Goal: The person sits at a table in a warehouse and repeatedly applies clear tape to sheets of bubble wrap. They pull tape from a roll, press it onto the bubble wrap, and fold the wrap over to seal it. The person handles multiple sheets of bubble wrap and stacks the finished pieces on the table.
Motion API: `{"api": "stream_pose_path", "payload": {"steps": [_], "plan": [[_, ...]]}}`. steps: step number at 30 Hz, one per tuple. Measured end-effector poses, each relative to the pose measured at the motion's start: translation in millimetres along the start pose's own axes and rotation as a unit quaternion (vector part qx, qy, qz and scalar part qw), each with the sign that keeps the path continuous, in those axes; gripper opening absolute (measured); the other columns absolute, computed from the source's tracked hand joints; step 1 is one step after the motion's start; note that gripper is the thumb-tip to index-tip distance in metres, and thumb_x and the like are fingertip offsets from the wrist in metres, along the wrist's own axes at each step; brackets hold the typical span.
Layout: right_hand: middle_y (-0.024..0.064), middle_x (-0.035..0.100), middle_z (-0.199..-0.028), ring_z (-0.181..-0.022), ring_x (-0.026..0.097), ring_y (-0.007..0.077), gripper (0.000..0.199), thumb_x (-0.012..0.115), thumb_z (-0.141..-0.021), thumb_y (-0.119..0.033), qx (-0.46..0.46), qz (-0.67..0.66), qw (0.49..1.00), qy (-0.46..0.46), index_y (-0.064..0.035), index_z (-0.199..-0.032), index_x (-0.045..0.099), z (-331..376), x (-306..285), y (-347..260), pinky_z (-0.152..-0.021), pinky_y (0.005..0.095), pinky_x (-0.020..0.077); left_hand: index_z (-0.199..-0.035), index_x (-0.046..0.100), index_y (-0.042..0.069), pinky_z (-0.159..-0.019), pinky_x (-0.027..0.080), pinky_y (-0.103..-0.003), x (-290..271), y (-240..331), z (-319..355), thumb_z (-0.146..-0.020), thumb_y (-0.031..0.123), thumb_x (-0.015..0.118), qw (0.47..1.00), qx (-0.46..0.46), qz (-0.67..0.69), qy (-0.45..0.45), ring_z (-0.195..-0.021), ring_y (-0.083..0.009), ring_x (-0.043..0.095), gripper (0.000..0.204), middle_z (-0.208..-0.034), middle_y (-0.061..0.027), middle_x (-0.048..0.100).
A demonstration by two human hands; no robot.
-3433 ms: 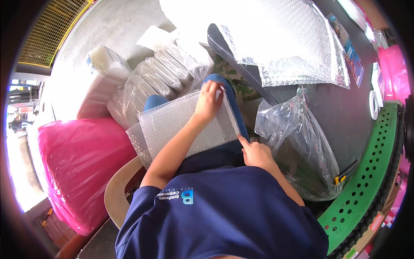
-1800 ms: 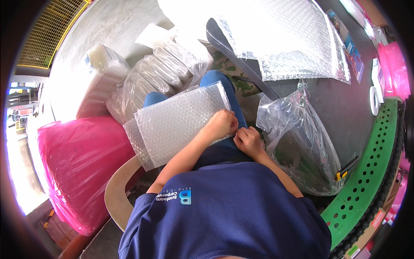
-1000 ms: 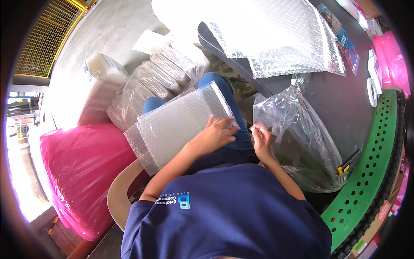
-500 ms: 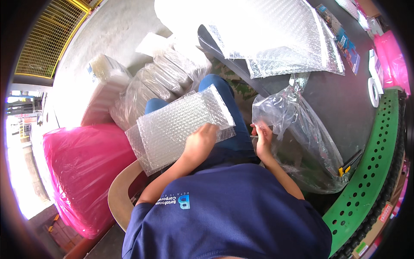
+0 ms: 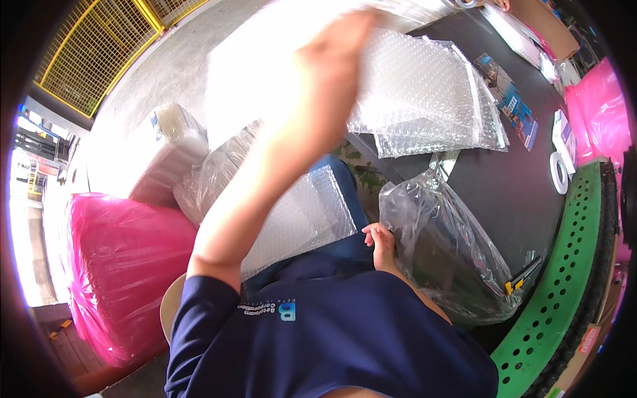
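Note:
My left arm stretches far up across the view. My left hand (image 5: 335, 66) is smeared by motion over a glaring white sheet or stack, and its fingers cannot be made out. Under that forearm a bubble-wrap pouch (image 5: 302, 205) lies across my lap. My right hand (image 5: 380, 244) hovers by the pouch's right corner, loosely bent with fingers a little apart; I see nothing in it. Close to its right is a clear plastic bag (image 5: 444, 245), slumped over the table edge. More bubble-wrap pouches (image 5: 424, 93) are piled on the dark table (image 5: 464, 179) ahead.
Pink wrapped bundle (image 5: 126, 272) at left, clear-wrapped packs (image 5: 169, 152) behind it. On the right are a tape roll (image 5: 559, 174), a yellow-and-black cutter (image 5: 523, 275), a printed leaflet (image 5: 507, 99) and a green perforated rail (image 5: 551, 285). Another person's hand (image 5: 502, 5) shows at the far edge.
My left hand has left the pouch on my lap and swung up and forward over the white stack. My right hand has shifted slightly left and down. The view has tilted a little.

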State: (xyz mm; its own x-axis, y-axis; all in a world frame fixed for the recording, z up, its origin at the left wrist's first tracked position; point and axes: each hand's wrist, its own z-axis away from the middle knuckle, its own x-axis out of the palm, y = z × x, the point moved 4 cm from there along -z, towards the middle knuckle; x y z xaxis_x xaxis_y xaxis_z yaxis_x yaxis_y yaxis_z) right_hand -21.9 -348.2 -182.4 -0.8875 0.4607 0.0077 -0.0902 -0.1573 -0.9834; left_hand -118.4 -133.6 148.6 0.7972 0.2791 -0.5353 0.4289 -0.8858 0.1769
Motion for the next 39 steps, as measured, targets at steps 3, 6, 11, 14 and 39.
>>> {"api": "stream_pose_path", "payload": {"steps": [3, 6, 11, 14, 39], "plan": [[-0.0002, 0.052, -0.068, -0.066, 0.048, 0.0083, 0.031, 0.047, -0.099, -0.024, -0.035, -0.013, 0.999, 0.02, -0.0019, -0.087, 0.065, -1.4, -3.1, -5.0, -0.063, 0.024, 0.0382, -0.126, 0.054, 0.005, -0.092, 0.05, -0.042, 106.7, 31.9, -1.2, -0.087, 0.009, 0.058, 0.952, 0.047, 0.1, -0.287, -0.108, -0.0343, 0.061, 0.04, -0.121, -0.0175, 0.061], [0.0006, 0.053, -0.072, -0.071, 0.049, 0.0098, 0.035, 0.043, -0.1, -0.028, -0.045, -0.028, 0.996, 0.066, -0.0006, -0.093, 0.064, -2.7, -12.7, -6.9, -0.068, 0.0255, 0.0378, -0.123, 0.056, 0.005, -0.093, 0.048, -0.043, 101.0, 64.9, 36.0, -0.083, 0.014, 0.064, 0.978, 0.167, 0.111, -0.059, -0.112, -0.0369, 0.057, 0.041, -0.128, -0.0174, 0.056], [0.0089, 0.057, -0.121, -0.109, 0.052, 0.0162, 0.04, 0.041, -0.099, -0.029, 0.076, -0.196, 0.972, 0.107, -0.0007, -0.125, 0.053, -11.1, -24.4, 19.5, -0.093, 0.0272, 0.0382, -0.096, 0.065, -0.001, -0.058, 0.054, -0.034, 42.8, 68.7, 162.1, -0.071, 0.003, 0.076, 0.896, 0.188, 0.393, -0.088, -0.068, -0.0202, 0.063, 0.028, -0.081, -0.0085, 0.061], [0.0062, 0.051, -0.134, -0.122, 0.046, 0.0175, 0.046, 0.039, -0.1, -0.03, 0.111, -0.175, 0.971, 0.12, -0.0036, -0.137, 0.047, -9.4, -12.3, -28.2, -0.108, 0.033, 0.0255, -0.1, 0.06, -0.002, -0.069, 0.056, -0.032, 68.0, 57.9, 232.3, -0.074, 0.002, 0.075, 0.872, -0.079, 0.405, -0.265, -0.081, -0.0237, 0.066, 0.031, -0.087, -0.0096, 0.061], [0.0181, 0.064, -0.117, -0.108, 0.062, 0.0307, 0.054, 0.054, -0.091, -0.021, 0.131, 0.386, 0.903, -0.137, -0.0126, -0.142, 0.043, -3.6, -61.6, 65.6, -0.089, 0.0378, 0.0466, -0.102, 0.057, -0.005, -0.075, 0.057, -0.028, 106.0, 41.6, 279.4, -0.089, -0.005, 0.062, 0.636, -0.436, 0.53, -0.353, -0.086, -0.0132, 0.064, 0.014, -0.094, -0.0092, 0.063]]}}
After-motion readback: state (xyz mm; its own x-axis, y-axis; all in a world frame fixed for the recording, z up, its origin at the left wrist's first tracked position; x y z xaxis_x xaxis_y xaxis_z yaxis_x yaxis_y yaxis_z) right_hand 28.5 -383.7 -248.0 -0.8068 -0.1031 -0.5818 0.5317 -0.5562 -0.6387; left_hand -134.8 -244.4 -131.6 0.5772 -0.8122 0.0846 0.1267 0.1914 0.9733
